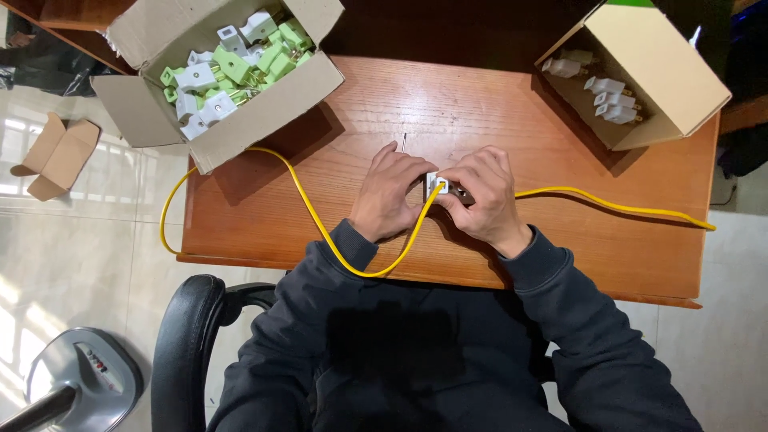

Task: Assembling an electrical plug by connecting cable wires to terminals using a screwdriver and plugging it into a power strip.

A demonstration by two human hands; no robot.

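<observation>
My left hand (386,194) and my right hand (481,197) meet at the middle of a wooden table (608,240), both closed around a small white plug (436,183). A yellow cable (320,222) runs into the plug between my fingers, loops toward my chest, and trails off the table's left edge. Another stretch of the yellow cable (616,205) leaves my right hand and runs to the right edge. A thin metal tool (404,142) lies just beyond my left hand.
An open cardboard box (240,132) at the back left holds several white and green plugs (232,68). A second open box (664,72) at the back right holds several white plugs (608,100). A black chair arm (188,336) is at lower left, a cardboard scrap (56,156) on the floor.
</observation>
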